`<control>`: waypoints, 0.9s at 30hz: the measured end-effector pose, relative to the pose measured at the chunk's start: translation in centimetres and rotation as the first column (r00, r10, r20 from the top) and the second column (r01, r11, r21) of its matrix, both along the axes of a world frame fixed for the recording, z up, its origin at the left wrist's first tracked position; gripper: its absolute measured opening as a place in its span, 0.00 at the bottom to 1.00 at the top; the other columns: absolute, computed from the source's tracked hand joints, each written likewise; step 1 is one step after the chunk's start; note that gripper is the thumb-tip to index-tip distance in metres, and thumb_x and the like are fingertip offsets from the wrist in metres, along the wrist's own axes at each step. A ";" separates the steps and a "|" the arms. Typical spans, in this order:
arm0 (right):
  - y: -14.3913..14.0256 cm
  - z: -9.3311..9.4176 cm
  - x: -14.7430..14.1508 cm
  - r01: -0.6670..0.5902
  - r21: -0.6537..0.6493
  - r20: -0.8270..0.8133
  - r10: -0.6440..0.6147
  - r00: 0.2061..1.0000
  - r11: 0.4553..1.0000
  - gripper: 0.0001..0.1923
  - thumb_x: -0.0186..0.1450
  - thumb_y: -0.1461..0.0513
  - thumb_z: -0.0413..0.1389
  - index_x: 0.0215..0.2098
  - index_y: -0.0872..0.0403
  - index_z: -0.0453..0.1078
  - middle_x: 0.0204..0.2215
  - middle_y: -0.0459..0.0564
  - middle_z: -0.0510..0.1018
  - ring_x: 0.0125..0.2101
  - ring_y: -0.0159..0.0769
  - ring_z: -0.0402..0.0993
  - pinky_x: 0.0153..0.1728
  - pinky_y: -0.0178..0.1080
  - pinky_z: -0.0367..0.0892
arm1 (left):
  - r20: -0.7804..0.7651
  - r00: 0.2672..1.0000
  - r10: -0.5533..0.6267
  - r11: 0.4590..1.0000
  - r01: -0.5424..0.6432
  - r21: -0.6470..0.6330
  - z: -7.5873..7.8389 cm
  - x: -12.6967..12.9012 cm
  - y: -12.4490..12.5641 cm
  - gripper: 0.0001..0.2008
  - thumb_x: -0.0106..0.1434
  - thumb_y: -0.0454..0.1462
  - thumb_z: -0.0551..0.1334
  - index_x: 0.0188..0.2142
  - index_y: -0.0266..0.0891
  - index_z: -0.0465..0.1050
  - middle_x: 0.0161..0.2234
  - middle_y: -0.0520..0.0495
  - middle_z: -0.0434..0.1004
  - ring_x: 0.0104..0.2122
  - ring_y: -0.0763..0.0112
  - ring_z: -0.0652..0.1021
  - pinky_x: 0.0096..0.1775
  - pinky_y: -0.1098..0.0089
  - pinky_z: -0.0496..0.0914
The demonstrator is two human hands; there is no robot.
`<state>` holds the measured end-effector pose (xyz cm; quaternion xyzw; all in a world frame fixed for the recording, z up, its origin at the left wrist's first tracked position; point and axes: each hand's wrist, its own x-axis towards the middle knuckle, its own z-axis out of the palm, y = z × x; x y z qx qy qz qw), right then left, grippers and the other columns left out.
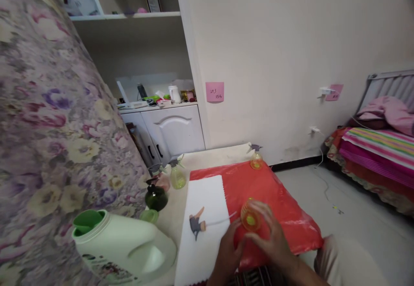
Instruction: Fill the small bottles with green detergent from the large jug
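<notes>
A translucent orange spray bottle body (pixel 249 218) without its spray head is held over the red sheet. My right hand (pixel 274 236) is closed around its right side, with the thumb below and fingers above. My left hand (pixel 227 248) is just left of the bottle, thumb and fingers apart; whether it touches the bottle I cannot tell. Left of the hands, a grey and orange trigger spray head (pixel 196 225) with a long thin tube lies on a white scalloped sheet (pixel 207 195). The tube's end points toward the bottle.
A large pale green jug (pixel 136 247) stands at the front left. Behind it are a green cap (pixel 149 217), a dark bottle (pixel 156 197), a pink spray bottle (pixel 161 180) and a yellow-green one (pixel 177 177). Another spray bottle (pixel 256 158) stands at the table's far right corner.
</notes>
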<state>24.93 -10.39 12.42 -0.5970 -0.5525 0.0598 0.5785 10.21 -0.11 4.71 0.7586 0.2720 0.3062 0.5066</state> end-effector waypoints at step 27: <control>3.2 -9.7 7.1 -0.090 -0.366 -0.045 0.079 0.996 0.926 0.47 0.45 0.57 0.67 0.61 0.53 0.57 0.58 0.58 0.66 0.58 0.52 0.60 0.59 0.53 0.54 | -0.411 0.634 0.655 0.707 -0.323 0.629 2.0 -5.0 3.7 0.17 0.61 0.30 0.50 0.49 0.39 0.68 0.53 0.40 0.66 0.56 0.62 0.67 0.52 0.65 0.66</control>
